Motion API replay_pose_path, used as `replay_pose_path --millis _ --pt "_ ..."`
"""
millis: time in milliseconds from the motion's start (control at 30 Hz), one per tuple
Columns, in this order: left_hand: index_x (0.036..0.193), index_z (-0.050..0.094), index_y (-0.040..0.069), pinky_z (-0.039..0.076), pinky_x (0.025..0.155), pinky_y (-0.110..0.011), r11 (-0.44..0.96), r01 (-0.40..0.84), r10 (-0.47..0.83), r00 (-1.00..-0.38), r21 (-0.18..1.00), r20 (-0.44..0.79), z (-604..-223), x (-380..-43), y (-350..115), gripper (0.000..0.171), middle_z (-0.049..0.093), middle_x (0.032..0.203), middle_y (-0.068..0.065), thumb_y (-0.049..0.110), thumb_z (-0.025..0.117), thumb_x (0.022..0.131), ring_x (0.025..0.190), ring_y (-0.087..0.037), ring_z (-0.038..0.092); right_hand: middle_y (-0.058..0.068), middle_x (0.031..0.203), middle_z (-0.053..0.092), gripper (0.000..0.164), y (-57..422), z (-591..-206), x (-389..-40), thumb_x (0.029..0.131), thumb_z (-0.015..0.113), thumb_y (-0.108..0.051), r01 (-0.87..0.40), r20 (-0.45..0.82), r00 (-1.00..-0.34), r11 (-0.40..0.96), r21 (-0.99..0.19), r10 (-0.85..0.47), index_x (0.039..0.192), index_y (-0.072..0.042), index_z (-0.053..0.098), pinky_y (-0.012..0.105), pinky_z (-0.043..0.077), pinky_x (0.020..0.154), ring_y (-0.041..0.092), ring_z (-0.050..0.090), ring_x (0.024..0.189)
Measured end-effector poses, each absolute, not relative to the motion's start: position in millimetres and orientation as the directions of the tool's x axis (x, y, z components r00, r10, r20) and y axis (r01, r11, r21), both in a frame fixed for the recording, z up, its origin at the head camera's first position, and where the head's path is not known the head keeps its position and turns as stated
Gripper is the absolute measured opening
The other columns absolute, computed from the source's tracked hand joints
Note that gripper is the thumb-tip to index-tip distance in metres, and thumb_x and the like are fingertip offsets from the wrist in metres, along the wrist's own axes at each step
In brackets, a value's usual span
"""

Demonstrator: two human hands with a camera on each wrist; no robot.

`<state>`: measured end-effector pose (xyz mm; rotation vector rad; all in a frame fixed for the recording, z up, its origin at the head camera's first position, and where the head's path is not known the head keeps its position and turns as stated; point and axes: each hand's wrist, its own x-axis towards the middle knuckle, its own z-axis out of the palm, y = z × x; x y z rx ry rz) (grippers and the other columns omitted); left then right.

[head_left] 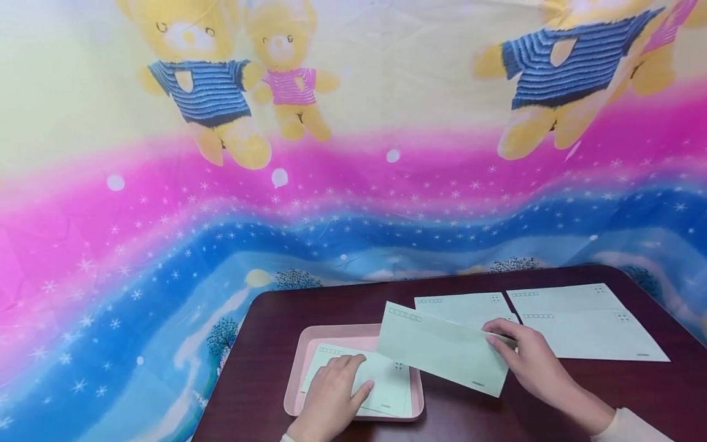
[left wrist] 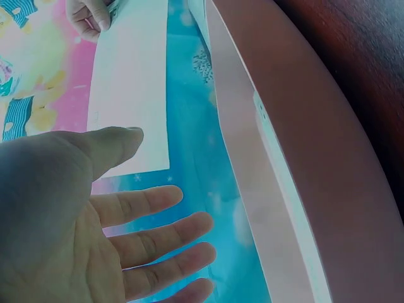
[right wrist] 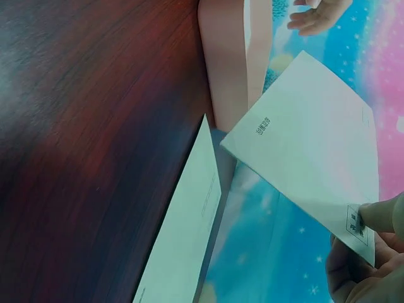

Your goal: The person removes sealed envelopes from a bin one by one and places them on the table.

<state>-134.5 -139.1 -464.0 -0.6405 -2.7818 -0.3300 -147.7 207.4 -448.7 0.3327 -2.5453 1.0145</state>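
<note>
My right hand [head_left: 527,356] pinches a pale green envelope [head_left: 442,350] by its right end, thumb on the front face. The envelope is raised and tilted, its left end overlapping the tray's edge in the head view. In the right wrist view the thumb presses beside the stamp box of the same envelope [right wrist: 315,145]. Over the pink tray [head_left: 293,393] is my left hand [head_left: 334,390], above several stacked envelopes [head_left: 386,387]. The left wrist view shows that left hand [left wrist: 126,240] with fingers spread and nothing between them.
On the dark wooden table [head_left: 243,368], overlapping envelopes lie at the right [head_left: 596,337], and another group of envelopes [head_left: 458,304] lies behind the raised one, partly hidden. A cloth printed with bears [head_left: 353,153] hangs behind the table.
</note>
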Motion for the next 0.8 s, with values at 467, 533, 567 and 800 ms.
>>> replay_pose_path --millis 467,533,567,800 --pt "0.121 0.061 0.014 0.048 0.079 -0.04 0.865 0.476 0.41 -0.854 0.161 0.322 -467.4 -137.5 -122.7 0.044 0.064 0.112 -0.001 0.045 0.054 0.09 0.103 -0.019 0.058 -0.003 0.094 0.068 0.01 242.4 -454.0 -141.9 0.089 0.062 -0.014 -0.343 0.453 -0.89 0.732 -0.589 -0.053 0.097 -0.018 0.066 0.025 0.051 0.063 -0.001 0.059 0.084" --pt "0.121 0.061 0.014 0.048 0.079 -0.04 0.861 0.483 0.415 -0.849 0.161 0.327 -467.4 -138.1 -120.6 0.044 0.064 0.112 -0.001 0.045 0.054 0.09 0.103 -0.019 0.058 -0.003 0.094 0.068 0.01 247.4 -455.0 -141.1 0.089 0.062 -0.014 -0.332 0.448 -0.893 0.742 -0.582 -0.049 0.097 -0.018 0.066 0.025 0.051 0.064 -0.003 0.058 0.084" --pt "0.121 0.061 0.014 0.048 0.079 -0.04 0.859 0.487 0.418 -0.846 0.16 0.33 -467.2 -138.4 -119.7 0.045 0.064 0.112 -0.001 0.045 0.054 0.09 0.103 -0.019 0.058 -0.003 0.094 0.068 0.01 250.0 -455.5 -140.8 0.089 0.061 -0.015 -0.324 0.442 -0.896 0.749 -0.578 -0.046 0.097 -0.019 0.066 0.025 0.051 0.064 -0.004 0.057 0.084" --pt "0.121 0.061 0.013 0.048 0.08 -0.04 0.849 0.502 0.431 -0.838 0.165 0.335 -465.6 -140.5 -113.0 0.042 0.064 0.112 -0.002 0.04 0.058 0.089 0.103 -0.019 0.058 -0.002 0.096 0.068 0.01 268.5 -458.4 -141.0 0.09 0.061 -0.018 -0.295 0.431 -0.902 0.782 -0.548 -0.039 0.098 -0.019 0.067 0.024 0.05 0.065 -0.012 0.053 0.085"
